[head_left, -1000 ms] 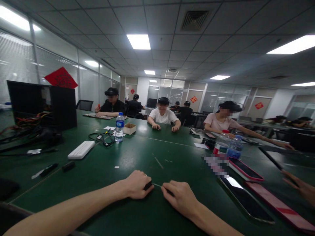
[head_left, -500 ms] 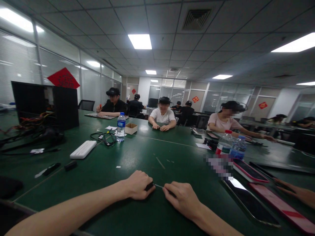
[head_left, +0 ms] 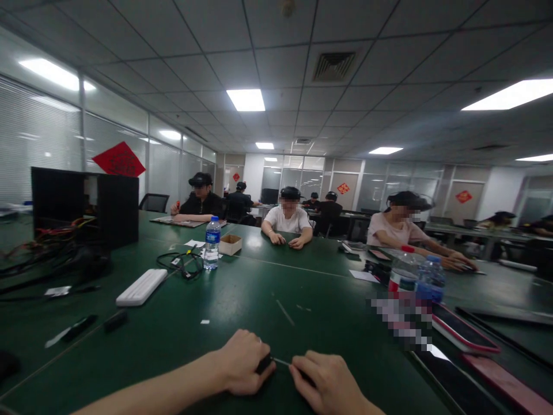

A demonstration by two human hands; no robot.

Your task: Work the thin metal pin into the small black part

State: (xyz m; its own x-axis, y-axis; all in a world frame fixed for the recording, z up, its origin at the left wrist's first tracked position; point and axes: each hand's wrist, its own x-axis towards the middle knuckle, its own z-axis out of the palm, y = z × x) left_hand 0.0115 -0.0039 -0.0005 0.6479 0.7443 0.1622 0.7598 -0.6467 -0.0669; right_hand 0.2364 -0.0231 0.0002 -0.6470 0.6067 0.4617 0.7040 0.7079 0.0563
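Just above the green table (head_left: 242,300), my left hand (head_left: 244,363) is closed around a small black piece (head_left: 264,363). From its right end a thin, pale rod (head_left: 281,362) runs across the short gap between my hands. The fingers of my right hand (head_left: 326,380) are bent and pinch the rod's other end. Most of the black piece is covered by my left fingers, and what kind of tool it is cannot be made out. A small white scrap (head_left: 205,322) lies beyond my left hand.
To the left are a white slab-shaped device (head_left: 141,287), a black computer case (head_left: 116,210) and coiled cables (head_left: 181,264). A water bottle (head_left: 212,245) stands beside a small box (head_left: 231,245). Bottles (head_left: 404,274) and phones (head_left: 469,328) occupy the right. Across the table sit co-workers (head_left: 287,222).
The view has tilted upward, so my hands sit lower in it. Both keep their hold on the rod. The co-worker at the right has brought their hands together over the table.
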